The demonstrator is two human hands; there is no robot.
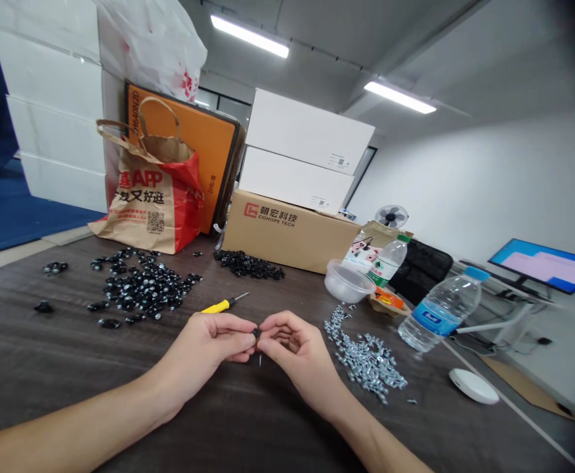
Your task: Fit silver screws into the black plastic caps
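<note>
My left hand (218,338) pinches a small black part (256,333) between thumb and forefinger. From the other side, my right hand (290,341) has its thumb and curled fingers closed at the same part, fingertips nearly meeting the left ones. Just under the fingertips a thin silvery screw (260,360) points downward; its upper end is hidden. Behind my left hand lies a yellow-handled screwdriver (221,306) with its shaft toward the back right. To the left spreads a pile of black parts with shiny centres (144,286). Right of my hands is a heap of silver screws (369,361).
Farther back is another black pile (248,264) before a cardboard box (287,233). A paper bag (157,197) stands back left. At right are a plastic tub (349,281), a green-capped bottle (390,259), a blue-capped water bottle (442,312) and a white round object (473,385).
</note>
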